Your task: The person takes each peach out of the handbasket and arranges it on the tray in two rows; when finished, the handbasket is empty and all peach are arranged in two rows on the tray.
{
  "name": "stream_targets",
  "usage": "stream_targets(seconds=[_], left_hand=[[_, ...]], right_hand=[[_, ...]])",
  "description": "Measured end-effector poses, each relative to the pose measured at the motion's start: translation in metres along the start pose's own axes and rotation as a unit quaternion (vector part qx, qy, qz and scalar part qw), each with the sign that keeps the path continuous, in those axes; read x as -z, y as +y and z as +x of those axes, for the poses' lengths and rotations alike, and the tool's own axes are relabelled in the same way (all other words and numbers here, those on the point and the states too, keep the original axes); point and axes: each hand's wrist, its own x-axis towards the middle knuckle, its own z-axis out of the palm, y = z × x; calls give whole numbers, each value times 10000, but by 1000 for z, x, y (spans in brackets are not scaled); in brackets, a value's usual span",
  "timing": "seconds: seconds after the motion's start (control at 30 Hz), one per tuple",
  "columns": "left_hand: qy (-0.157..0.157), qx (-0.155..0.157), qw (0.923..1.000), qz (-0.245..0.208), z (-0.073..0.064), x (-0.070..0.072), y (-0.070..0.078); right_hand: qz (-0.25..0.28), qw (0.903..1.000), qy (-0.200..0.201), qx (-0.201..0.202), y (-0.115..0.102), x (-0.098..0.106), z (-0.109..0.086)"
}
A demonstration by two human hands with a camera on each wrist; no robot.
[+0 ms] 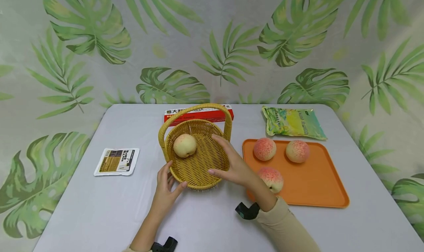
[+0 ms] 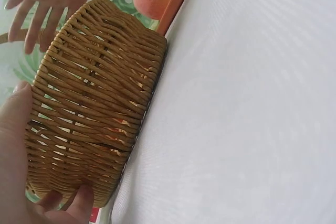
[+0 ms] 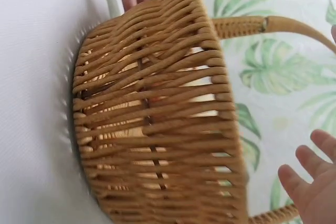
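Observation:
A woven wicker basket [image 1: 198,174] with a tall arched handle stands mid-table. Inside it, at the left, lies a pale peach [image 1: 184,145]. My left hand [image 1: 167,193] holds the basket's near left side; in the left wrist view the thumb is by the rim and the fingertips [image 2: 81,200] lie against the weave. Over the basket's right part hovers my right hand [image 1: 235,167], fingers spread and holding nothing. To the right, an orange tray [image 1: 311,182] bears three pink peaches [image 1: 265,149], the nearest partly covered by my right forearm.
Behind the basket lies a red and white box [image 1: 212,115], partly hidden by the handle. A green and yellow packet [image 1: 294,122] lies beyond the tray. At the left is a flat white pouch with a brown label [image 1: 117,161]. A leaf-patterned cloth [image 1: 225,60] hangs behind the table.

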Motion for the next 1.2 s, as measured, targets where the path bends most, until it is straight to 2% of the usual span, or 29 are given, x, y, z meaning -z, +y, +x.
stream_targets(seconds=[0.2, 0.4, 0.87, 1.2], left_hand=[[-21, -48, 10000, 14, 0, 0, 0], [-47, 15, 10000, 47, -1, 0, 1], [-60, 46, 10000, 36, -1, 0, 2], [-59, -8, 10000, 66, -1, 0, 4]], right_hand=[[-135, 9996, -246, -56, 18, -18, 29], [-317, 9984, -348, -316, 27, -27, 47], [-170, 9940, -645, -870, 46, -40, 64], [-206, 9907, -1058, -828, 50, -45, 72]])
